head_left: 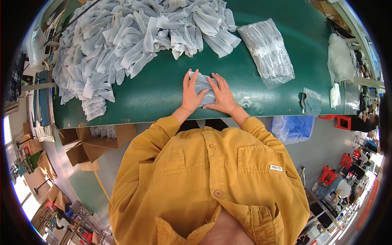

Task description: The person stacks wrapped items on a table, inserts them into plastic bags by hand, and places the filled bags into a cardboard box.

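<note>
A small grey packet in frosted, see-through wrapping (203, 84) lies on the green table in front of me. My left hand (191, 93) grips its left side, with the thumb across its lower part and the fingertips by its upper edge. From the right, my right hand (223, 94) holds the same packet, its fingers bent along the upper right side and its thumb by the near edge. Both hands partly cover the packet, and its contents cannot be made out. Beyond them spreads a large heap of similar packets (122, 41).
A clear bag filled with packets (267, 53) lies to the right on the green table (163, 102). Farther right is a striped, bagged item (311, 103). Below the table edge stand a blue-lined bin (292, 128) and an open cardboard box (124, 136). Other people sit at the far right.
</note>
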Available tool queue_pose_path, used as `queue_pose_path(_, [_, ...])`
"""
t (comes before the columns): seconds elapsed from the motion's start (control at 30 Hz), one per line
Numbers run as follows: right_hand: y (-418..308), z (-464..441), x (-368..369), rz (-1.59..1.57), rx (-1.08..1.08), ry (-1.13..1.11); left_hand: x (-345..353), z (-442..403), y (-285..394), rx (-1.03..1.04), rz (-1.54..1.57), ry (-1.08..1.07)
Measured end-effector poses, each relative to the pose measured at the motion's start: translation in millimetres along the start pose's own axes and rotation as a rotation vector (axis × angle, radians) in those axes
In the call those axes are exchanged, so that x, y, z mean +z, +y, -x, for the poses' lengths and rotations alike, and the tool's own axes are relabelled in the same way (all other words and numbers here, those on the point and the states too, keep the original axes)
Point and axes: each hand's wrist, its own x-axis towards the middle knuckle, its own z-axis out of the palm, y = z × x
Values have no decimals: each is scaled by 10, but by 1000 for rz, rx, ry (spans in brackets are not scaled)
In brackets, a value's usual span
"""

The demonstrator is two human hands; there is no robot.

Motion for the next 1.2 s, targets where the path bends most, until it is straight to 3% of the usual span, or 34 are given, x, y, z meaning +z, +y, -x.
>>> queue_pose_path(0.13, [-3,-3,-37,62,-44,-36,50,-31,-1,-75,-46,29])
queue_pose_path(0.33, [72,-27,-61,90,-82,-59,93,-94,-196,69,49,160])
queue_pose_path(0.53, [41,-14,-88,114,-99,-49,78,-143,-366,-183,173,108])
queue_pose_path(0.63, [95,-30,-69,97,-79,-50,-106,-126,-262,-7,115,133])
queue_pose_path(0.73, [96,6,-31,53,-43,-22,-486,-161,228,400,-310,-143])
queue_pose_path(0.83, [118,-10,-19,-23,-20,3,-356,-145,225,348,-532,-540])
queue_pose_path(0.9, [122,1,-51,-35,-34,15,-318,-154,218,307,-518,-560])
queue_pose_path(1.1, [-40,287,-192,-41,215,299,-308,-148,183,282,-483,-563])
queue_pose_path(1.2, [-24,306,-22,-114,282,304,-325,-154,195,295,-462,-572])
